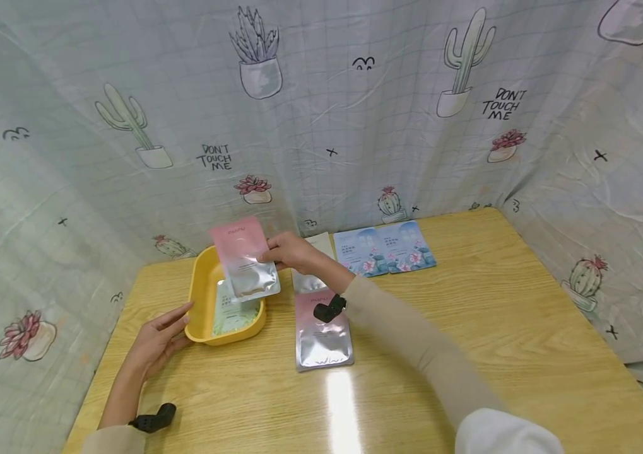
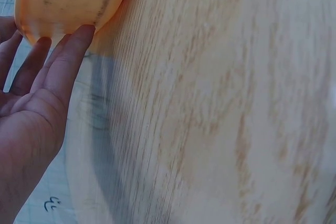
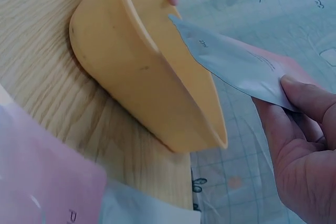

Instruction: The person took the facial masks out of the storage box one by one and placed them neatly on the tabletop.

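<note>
My right hand (image 1: 293, 251) pinches a pink and silver face mask sachet (image 1: 246, 261) by its right edge, tilted above a yellow plastic bin (image 1: 197, 296). In the right wrist view, the sachet (image 3: 236, 61) reaches over the bin's rim, with the thumb on its face. At the bin's near left side, my left hand (image 1: 156, 340) holds the rim, with fingers against the outer wall in the left wrist view. A green and white sachet (image 1: 236, 318) lies inside the bin, partly hidden by the raised one.
Another pink and silver sachet (image 1: 324, 343) lies right of the bin, below a whitish silver one (image 1: 321, 243) partly covered by the right hand. Two blue floral sachets (image 1: 358, 249) lie side by side at the back of the wooden table (image 1: 503, 302). A patterned curtain (image 1: 321, 113) surrounds the table.
</note>
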The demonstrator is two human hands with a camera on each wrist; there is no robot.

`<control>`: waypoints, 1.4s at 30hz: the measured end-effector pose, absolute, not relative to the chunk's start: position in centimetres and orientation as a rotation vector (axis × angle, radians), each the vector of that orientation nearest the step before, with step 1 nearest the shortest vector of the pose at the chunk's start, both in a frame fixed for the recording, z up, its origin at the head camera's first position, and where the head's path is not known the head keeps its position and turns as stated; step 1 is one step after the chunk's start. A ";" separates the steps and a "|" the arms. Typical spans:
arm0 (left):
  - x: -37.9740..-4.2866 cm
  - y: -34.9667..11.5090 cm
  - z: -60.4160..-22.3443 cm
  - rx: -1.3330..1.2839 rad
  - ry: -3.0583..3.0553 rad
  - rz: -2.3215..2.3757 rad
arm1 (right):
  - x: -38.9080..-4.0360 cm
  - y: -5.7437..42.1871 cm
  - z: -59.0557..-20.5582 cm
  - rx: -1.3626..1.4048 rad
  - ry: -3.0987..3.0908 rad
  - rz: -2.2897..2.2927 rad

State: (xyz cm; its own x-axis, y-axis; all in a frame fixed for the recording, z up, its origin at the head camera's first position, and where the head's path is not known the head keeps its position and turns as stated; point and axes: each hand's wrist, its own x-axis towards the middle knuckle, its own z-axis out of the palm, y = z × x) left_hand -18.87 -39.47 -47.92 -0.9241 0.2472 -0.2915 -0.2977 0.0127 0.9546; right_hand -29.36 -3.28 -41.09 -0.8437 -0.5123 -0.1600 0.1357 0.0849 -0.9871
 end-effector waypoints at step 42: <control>-18.7 -39.5 -48.1 -0.001 1.880 2.005 | -26.4 7.9 -40.3 -0.261 2.038 -1.763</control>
State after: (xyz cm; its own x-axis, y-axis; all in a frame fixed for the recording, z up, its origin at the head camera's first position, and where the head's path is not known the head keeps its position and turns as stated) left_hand -18.67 -39.45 -48.06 -0.9239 0.2788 -0.2622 -0.2797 -0.0241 0.9598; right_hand -26.40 7.88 -40.35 -0.8892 -0.4128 -0.1973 0.1358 0.1736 -0.9754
